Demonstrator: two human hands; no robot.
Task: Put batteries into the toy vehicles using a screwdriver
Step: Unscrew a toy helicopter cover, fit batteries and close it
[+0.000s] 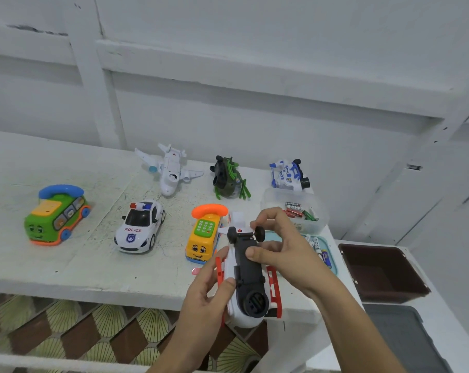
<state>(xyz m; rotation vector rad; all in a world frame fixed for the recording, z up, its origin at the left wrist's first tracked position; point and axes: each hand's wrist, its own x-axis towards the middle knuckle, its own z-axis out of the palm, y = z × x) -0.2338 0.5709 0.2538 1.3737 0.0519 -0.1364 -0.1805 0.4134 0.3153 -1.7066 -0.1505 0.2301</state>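
**White table (66,265) lined with toys as a red-and-white helicopter (247,273) is held belly-up**

Above the table's front edge, a person holds the toy helicopter upside down in both hands, its black underside facing the camera. The left hand (201,300) grips the nose end from the side, with the thumb curled onto the white shell. The right hand (289,254) holds the tail end, its thumb pressed on the black underside and its fingers curled in beside the rear wheels.

Just behind the helicopter stands a yellow phone bus (203,238). A police car (140,227) and a green phone bus (57,214) stand further left. Along the white plank wall lie an overturned white aeroplane (170,170), a camouflage helicopter (229,181) and a blue-and-white helicopter (289,175).

At the right end, a clear tub (320,219) holds batteries (298,211). Just in front of it, loose cells (320,249) lie on a teal tray (334,267), which the right hand partly hides. A brown bin (384,270) sits beyond the table's right edge.
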